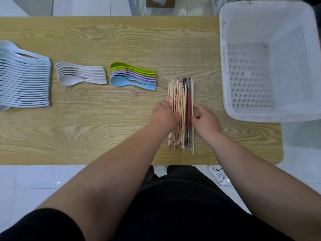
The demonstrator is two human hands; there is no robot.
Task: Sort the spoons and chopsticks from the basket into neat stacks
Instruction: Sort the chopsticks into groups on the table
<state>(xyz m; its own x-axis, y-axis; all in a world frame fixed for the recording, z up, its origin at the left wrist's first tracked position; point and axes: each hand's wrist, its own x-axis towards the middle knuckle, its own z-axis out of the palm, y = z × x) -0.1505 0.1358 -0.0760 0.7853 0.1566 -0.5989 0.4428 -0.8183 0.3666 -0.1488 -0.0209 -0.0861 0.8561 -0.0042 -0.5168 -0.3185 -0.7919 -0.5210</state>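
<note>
The basket point(224, 70) was seen to hold nothing, and three spoon stacks had been laid on the wooden table point(104, 133): pale blue-white spoons point(24, 79), cream spoons point(79, 75) and green, purple and blue spoons point(132, 77). The chopsticks point(180, 94) were lying as one bundle on the table, just left of the basket.

The left hand point(164, 115) was set against the bundle's left edge with its fingers bent. Whether any stick was held could not be told. The outermost right stick appeared to be pinched between thumb and forefinger of the right hand point(205, 119).

The bundle would best be squared by even pressure from both sides, after which the uneven ends should be tapped level.

Red print was seen on some wrappers, but nothing could be read.
</note>
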